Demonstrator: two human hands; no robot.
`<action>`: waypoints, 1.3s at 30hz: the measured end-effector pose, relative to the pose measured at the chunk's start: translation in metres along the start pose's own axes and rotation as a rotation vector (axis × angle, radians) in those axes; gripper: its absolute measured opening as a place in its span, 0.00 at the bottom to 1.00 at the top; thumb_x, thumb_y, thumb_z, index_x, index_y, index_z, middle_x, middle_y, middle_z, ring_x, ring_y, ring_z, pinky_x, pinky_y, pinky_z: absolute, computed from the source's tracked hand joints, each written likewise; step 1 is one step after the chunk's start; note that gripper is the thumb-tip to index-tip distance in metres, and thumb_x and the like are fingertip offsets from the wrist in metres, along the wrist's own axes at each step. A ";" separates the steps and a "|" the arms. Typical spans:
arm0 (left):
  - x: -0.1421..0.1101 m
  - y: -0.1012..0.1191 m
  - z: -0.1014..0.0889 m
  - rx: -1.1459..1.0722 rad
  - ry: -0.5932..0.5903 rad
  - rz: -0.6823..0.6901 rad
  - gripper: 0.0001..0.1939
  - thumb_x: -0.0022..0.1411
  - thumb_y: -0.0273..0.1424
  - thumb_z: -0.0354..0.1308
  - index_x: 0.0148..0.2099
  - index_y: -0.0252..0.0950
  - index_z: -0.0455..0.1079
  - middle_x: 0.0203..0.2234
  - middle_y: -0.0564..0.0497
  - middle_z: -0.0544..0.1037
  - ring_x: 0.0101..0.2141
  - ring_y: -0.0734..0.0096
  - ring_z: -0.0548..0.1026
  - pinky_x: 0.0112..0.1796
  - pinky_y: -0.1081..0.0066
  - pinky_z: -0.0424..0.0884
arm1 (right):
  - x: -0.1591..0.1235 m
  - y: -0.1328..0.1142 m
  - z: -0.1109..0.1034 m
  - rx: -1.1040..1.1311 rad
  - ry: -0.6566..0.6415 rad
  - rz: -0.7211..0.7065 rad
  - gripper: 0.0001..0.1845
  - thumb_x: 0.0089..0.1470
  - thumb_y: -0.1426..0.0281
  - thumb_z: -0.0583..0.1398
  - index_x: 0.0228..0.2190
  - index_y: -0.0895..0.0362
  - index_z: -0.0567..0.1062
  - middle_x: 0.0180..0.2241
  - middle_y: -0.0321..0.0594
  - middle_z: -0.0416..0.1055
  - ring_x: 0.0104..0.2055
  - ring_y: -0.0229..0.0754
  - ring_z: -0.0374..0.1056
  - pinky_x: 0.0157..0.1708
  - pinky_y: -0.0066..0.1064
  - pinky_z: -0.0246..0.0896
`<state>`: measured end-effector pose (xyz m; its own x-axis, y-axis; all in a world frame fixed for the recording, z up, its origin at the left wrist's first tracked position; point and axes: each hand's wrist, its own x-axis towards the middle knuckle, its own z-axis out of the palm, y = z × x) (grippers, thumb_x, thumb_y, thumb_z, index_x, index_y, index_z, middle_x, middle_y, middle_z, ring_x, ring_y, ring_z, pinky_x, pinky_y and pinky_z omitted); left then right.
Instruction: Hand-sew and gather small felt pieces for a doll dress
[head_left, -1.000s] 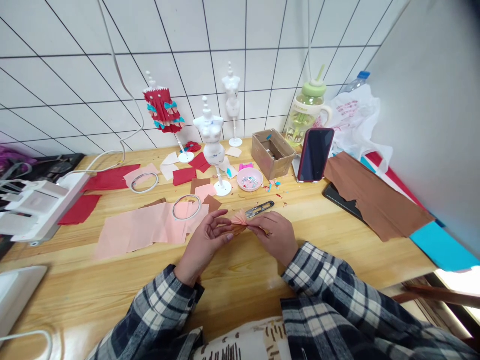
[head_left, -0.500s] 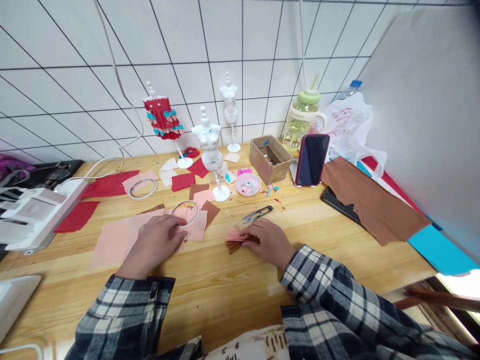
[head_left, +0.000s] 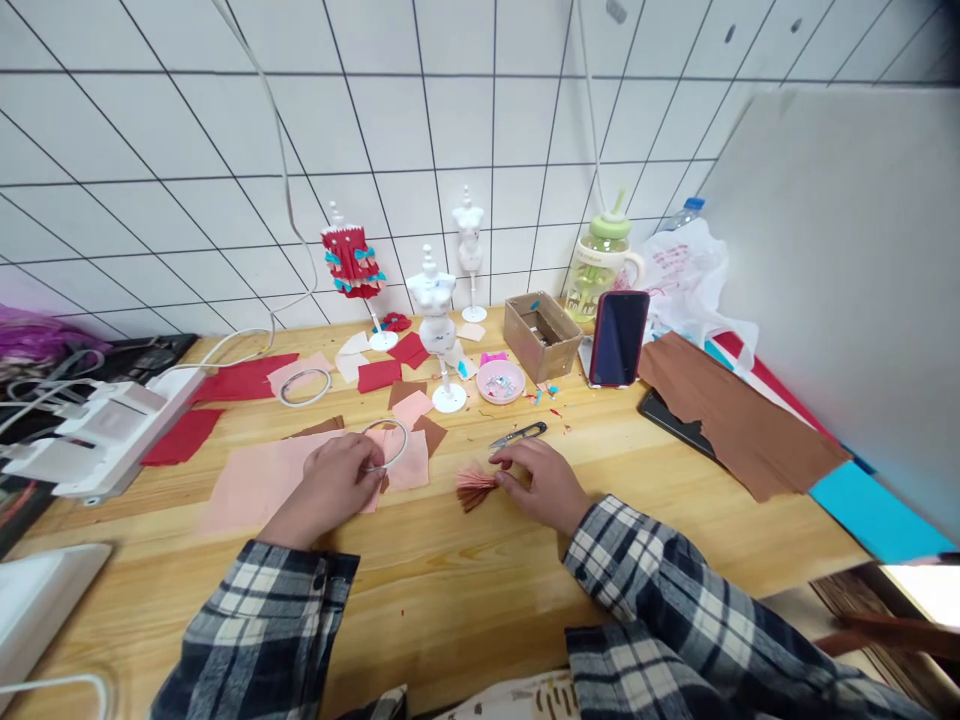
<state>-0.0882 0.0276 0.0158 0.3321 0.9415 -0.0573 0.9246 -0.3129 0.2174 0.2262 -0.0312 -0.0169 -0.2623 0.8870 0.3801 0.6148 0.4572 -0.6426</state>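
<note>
My left hand (head_left: pixel 337 478) is over the pink paper (head_left: pixel 262 480), fingers closed at the near edge of a thin silvery ring, like a coil of wire (head_left: pixel 406 440). A pleated fan of pink and brown paper (head_left: pixel 475 486) lies on the table between my hands. At its right end, my right hand (head_left: pixel 541 478) has thumb and forefinger apart, the thumb close to the gathered folds; whether it touches them is hard to tell. Just beyond that hand lies a pair of thread snips (head_left: pixel 519 435).
Behind are two bare white mannequins (head_left: pixel 436 310) (head_left: pixel 469 240) and one in a red dress (head_left: pixel 352 262). A pink bowl of beads (head_left: pixel 501 382), cardboard box (head_left: pixel 543 335), propped phone (head_left: pixel 619 338) and green-lidded bottle (head_left: pixel 600 265) stand nearby. Another ring (head_left: pixel 304 388) lies left.
My left hand has left the pleated paper and gone left to the silvery ring. The pleated paper was lowered to the table, and my right hand's fingers have parted from it.
</note>
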 end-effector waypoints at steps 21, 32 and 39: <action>-0.005 0.119 0.037 -0.670 0.301 0.274 0.11 0.67 0.33 0.49 0.50 0.39 0.66 0.44 0.45 0.77 0.43 0.63 0.76 0.43 0.65 0.70 | 0.030 -0.031 0.017 0.344 0.261 -0.035 0.18 0.53 0.71 0.61 0.47 0.54 0.71 0.43 0.44 0.75 0.43 0.44 0.71 0.35 0.32 0.68; -0.013 0.106 0.033 -0.403 0.263 0.365 0.16 0.68 0.31 0.46 0.55 0.39 0.66 0.38 0.44 0.78 0.37 0.61 0.76 0.39 0.65 0.69 | 0.028 -0.027 0.007 0.100 0.227 -0.212 0.11 0.56 0.65 0.62 0.42 0.54 0.74 0.40 0.40 0.77 0.42 0.44 0.70 0.44 0.38 0.65; -0.011 0.104 0.030 -0.337 0.237 0.407 0.16 0.68 0.31 0.46 0.55 0.39 0.67 0.36 0.45 0.78 0.36 0.61 0.75 0.38 0.65 0.68 | 0.030 -0.021 0.006 0.078 0.176 -0.211 0.12 0.55 0.65 0.63 0.42 0.54 0.73 0.41 0.41 0.76 0.43 0.46 0.70 0.44 0.39 0.64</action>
<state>0.0104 -0.0190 0.0097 0.5617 0.7681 0.3075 0.6077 -0.6352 0.4766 0.2009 -0.0139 0.0036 -0.2413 0.7498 0.6161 0.4997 0.6402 -0.5834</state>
